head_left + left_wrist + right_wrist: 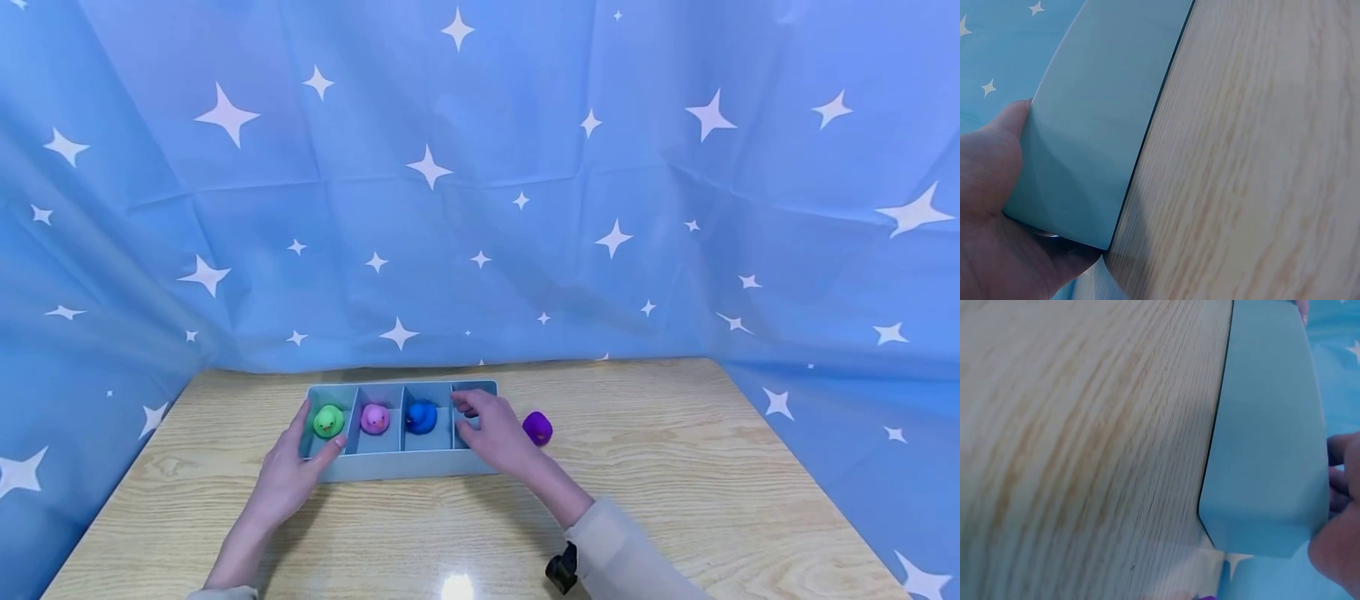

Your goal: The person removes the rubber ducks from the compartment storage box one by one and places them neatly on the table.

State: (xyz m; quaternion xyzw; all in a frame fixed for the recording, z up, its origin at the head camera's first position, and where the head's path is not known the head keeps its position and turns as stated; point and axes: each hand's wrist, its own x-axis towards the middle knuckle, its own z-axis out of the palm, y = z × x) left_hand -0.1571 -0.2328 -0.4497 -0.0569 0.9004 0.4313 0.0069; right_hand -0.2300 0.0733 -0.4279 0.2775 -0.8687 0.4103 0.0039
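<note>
A pale blue divided box (412, 465) sits on the table, with a green rubber duck (328, 422), a pink rubber duck (375, 419) and a blue rubber duck (422, 417) in separate compartments, from left to right. My left hand (288, 473) grips the box's left end, thumb over the front rim and fingers along the side. Over the rightmost compartment is my right hand (491, 429), its fingers loosely bent beside the divider near the blue duck; I see nothing in them. A purple rubber duck (537, 427) lies outside the box, just right of that hand.
The wooden table (675, 483) reaches back to a blue curtain (525, 275) with white stars, which also hangs along both sides. A black device (561, 569) is on the right wrist by the sleeve.
</note>
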